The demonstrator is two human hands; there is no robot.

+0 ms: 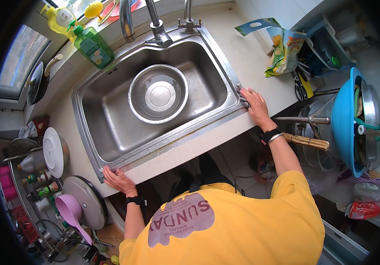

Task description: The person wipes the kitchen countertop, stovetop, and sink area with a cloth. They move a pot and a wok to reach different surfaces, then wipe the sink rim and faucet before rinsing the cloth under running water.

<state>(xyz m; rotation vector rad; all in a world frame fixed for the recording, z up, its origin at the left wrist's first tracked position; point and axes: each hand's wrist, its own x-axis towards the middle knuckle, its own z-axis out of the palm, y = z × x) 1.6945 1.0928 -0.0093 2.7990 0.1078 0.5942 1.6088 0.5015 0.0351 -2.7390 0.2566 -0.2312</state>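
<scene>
Open sink [110, 128] basin around the steel bowl [158, 93]; faucet [154, 22] and bottles [93, 45] behind.

Sink [110, 128] set in the counter [252, 57], with a bowl [158, 93] in its basin and the tap [154, 22] behind. Bottles [84, 35] stand behind the sink, to its left. Left hand [118, 180] rests on the sink's near left corner; right hand [255, 104] presses a cloth [242, 96] on its right rim. A bag [285, 51] lies on the counter, right of the sink.
</scene>
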